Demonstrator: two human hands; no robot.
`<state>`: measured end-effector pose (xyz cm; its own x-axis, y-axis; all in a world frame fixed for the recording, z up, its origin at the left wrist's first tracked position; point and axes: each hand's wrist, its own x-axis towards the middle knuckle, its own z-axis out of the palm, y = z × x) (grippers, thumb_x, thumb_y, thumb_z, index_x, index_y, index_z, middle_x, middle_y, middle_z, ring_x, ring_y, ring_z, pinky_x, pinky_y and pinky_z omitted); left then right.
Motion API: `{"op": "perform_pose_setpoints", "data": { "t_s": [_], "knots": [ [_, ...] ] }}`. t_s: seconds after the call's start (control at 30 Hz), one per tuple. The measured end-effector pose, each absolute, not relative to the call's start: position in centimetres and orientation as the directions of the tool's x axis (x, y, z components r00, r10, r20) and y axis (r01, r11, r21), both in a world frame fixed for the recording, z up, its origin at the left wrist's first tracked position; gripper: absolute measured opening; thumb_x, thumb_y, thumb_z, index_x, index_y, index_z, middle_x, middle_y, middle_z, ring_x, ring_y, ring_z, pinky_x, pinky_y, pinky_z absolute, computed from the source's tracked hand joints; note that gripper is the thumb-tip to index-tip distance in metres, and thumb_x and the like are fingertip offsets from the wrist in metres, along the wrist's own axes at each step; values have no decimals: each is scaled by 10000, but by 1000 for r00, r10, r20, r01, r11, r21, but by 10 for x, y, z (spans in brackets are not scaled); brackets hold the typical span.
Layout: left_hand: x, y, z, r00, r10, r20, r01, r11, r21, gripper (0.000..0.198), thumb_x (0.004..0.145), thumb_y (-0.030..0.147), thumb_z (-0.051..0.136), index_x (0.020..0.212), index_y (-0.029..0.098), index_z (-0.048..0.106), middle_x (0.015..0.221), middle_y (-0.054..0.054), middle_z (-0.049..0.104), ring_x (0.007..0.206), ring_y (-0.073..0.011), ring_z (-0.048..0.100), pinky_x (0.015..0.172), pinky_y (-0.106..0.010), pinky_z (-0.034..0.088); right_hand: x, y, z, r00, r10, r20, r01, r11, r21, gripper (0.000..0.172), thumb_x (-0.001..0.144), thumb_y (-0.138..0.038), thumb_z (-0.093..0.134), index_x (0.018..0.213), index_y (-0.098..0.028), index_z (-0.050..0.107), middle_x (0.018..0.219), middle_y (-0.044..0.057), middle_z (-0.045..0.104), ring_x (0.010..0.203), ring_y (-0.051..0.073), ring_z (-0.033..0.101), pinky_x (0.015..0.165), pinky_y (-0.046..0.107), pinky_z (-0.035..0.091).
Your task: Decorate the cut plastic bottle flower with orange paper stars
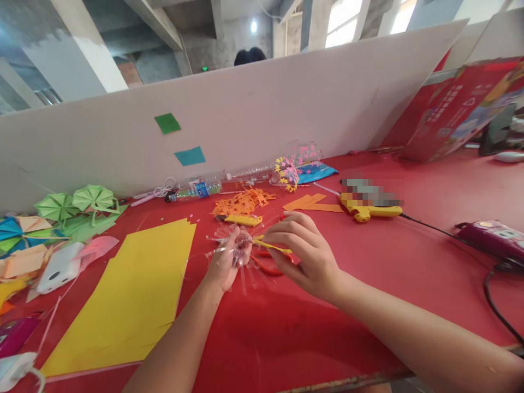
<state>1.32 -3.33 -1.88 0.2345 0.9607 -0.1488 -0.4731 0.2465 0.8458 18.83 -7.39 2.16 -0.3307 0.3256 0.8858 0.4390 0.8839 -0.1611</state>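
Note:
My left hand [224, 263] is closed round a clear plastic piece [241, 244], a cut bottle part with thin strips fanning out over the red table [368, 284]. My right hand [305, 254] pinches a thin yellow strip [272, 245] that runs to the clear piece. Red-handled scissors [268, 267] lie partly under my right hand. A pile of orange paper stars [242, 203] and a yellow comb-like cutter [243, 220] lie just beyond my hands.
A big yellow sheet [131, 295] lies to the left, with folded paper fans [77, 204] behind it. A yellow glue gun [370, 210] with its cable, a purple power strip [493, 237], plastic bottles [196, 191] and a star-covered clear ornament [289, 172] stand by the white partition [254, 114].

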Motion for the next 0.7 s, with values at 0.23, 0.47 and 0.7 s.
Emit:
{"op": "perform_pose_setpoints", "data": {
  "t_s": [0.23, 0.47, 0.7],
  "knots": [
    [11, -31, -24, 236, 958, -163, -419, 251, 873, 379, 776, 408, 643, 545, 160, 474, 411, 62, 410, 349, -28, 291, 371, -178, 195, 189, -79, 23, -311, 244, 919, 496, 866, -62, 258, 802, -42, 577, 1003, -203, 565, 936, 51, 685, 871, 195, 564, 904, 433, 446],
    [13, -32, -27, 197, 966, -170, -405, 238, 883, 282, 722, 346, 680, 613, 162, 497, 451, 77, 421, 356, -21, 309, 365, -172, 167, 186, -78, 19, -362, 310, 879, 481, 870, -108, 232, 811, -81, 596, 1007, -203, 565, 887, 43, 691, 870, 204, 554, 909, 439, 438],
    [15, -33, -26, 212, 957, -197, -388, 267, 882, 300, 679, 343, 706, 596, 168, 476, 454, 81, 421, 350, -19, 316, 357, -165, 181, 182, -76, 15, -322, 384, 865, 478, 855, -202, 183, 835, -111, 571, 992, -203, 567, 818, 38, 671, 833, 194, 567, 895, 411, 454]
  ]
}}
